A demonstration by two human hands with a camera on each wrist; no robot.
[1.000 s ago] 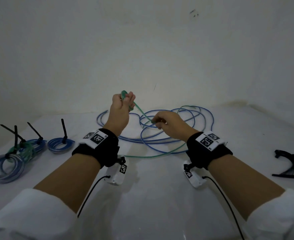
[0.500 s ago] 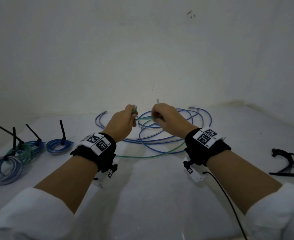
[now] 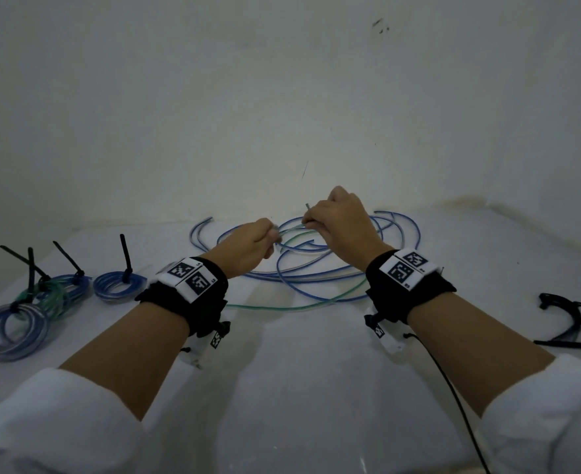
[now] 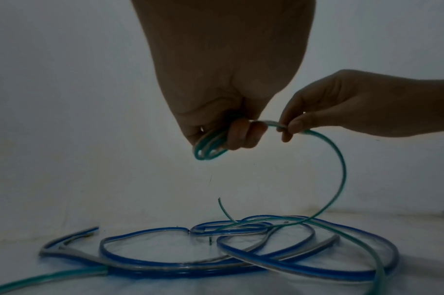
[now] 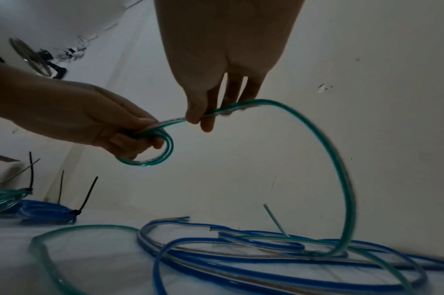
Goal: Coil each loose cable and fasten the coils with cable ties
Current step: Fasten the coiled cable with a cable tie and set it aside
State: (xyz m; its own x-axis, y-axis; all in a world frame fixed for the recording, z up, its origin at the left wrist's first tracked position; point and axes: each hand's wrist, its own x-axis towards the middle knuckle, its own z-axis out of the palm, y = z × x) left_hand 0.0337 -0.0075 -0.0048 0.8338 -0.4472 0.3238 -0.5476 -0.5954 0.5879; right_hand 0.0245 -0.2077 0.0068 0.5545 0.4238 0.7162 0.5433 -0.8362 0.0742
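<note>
Both hands are raised over a tangle of loose blue cables on the white table. My left hand grips a small coil of the green cable, its loops curling under the fingers. My right hand pinches the same green cable a short way along, between thumb and fingers. From that pinch the green cable arcs down into the blue cables and trails off to the left.
Several finished coils with upright black cable ties lie at the left of the table. Loose black cable ties lie at the right edge. A white wall stands close behind the cables.
My left hand came down from its raised position with the green coil. My right hand rose and moved up close to it, feeding the green cable toward the coil.
</note>
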